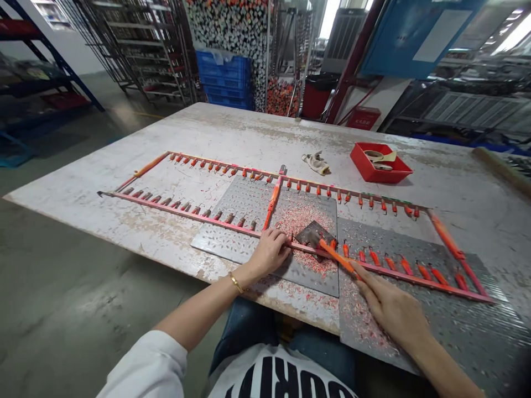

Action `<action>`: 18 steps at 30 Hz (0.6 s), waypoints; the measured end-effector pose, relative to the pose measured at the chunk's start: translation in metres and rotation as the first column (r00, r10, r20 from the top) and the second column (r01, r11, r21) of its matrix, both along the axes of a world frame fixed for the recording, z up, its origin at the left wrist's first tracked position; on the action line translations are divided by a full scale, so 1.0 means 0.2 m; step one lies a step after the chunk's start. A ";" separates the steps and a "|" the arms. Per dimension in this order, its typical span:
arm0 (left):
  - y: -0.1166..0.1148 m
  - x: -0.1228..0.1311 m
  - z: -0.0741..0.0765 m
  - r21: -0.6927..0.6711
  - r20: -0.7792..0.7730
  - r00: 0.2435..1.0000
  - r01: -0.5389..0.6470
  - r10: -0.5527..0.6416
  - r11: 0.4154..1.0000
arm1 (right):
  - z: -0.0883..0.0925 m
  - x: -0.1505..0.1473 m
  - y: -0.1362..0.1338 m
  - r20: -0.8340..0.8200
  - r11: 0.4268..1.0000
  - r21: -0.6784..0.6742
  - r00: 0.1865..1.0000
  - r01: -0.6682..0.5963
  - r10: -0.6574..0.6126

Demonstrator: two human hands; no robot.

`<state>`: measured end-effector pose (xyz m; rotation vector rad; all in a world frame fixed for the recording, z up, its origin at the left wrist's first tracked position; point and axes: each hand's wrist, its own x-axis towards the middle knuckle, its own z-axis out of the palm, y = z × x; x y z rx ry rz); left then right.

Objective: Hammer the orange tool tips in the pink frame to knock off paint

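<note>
The right grip point(394, 309) is clenched around the orange handle of a scraper point(337, 255), with the fingers lying along it. The scraper's dark metal blade rests on the lower bar of a long rack frame point(450, 240), coated in pink and orange. The left grip point(267, 253) is closed over that same bar, just beside the blade, and a gold bangle point(236, 282) circles the left wrist. The frame lies flat on two perforated metal sheets point(232, 237) and carries rows of small orange-tipped hooks point(373, 257) along its bars. Pink and white flakes point(302, 221) are scattered over the sheets around both hands. Farther along the tabletop point(249, 132), a crumpled cloth glove point(316, 163) lies beyond the frame, near a red tray point(375, 177) holding a few hand tools. Blue plastic crates point(224, 80) are stacked by the racks behind the tabletop
</note>
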<state>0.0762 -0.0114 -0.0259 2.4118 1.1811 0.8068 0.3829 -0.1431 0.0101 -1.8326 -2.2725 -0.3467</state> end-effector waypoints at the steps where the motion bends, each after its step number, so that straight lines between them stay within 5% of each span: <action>1: 0.00 0.00 0.01 0.000 0.004 1.000 0.006 -0.006 1.000 | 0.01 0.01 -0.01 -0.085 1.000 0.007 0.996 0.023 -0.023; 4: -0.03 -0.01 0.04 0.018 0.014 1.000 -0.002 0.002 1.000 | 0.04 0.03 -0.04 -0.336 0.994 -0.001 0.936 0.112 -0.105; 7: -0.11 -0.03 0.08 0.032 -0.018 0.999 0.049 -0.048 0.998 | -0.02 0.04 -0.11 -0.569 0.973 -0.122 0.789 0.198 -0.232; 11: -0.25 -0.08 0.15 -0.048 -0.116 0.957 0.261 -0.265 0.964 | -0.17 0.02 -0.21 -0.752 0.916 -0.311 0.524 0.252 -0.400; 14: -0.34 -0.11 0.24 -0.172 -0.081 0.924 0.357 -0.374 0.918 | -0.23 0.01 -0.26 -0.778 0.875 -0.416 0.401 0.248 -0.484; 16: -0.39 -0.11 0.31 -0.279 0.002 0.888 0.443 -0.461 0.852 | -0.25 0.01 -0.26 -0.770 0.864 -0.442 0.393 0.241 -0.503; 18: -0.43 -0.10 0.37 -0.397 0.128 0.802 0.581 -0.583 0.711 | -0.25 0.01 -0.25 -0.754 0.861 -0.453 0.416 0.231 -0.508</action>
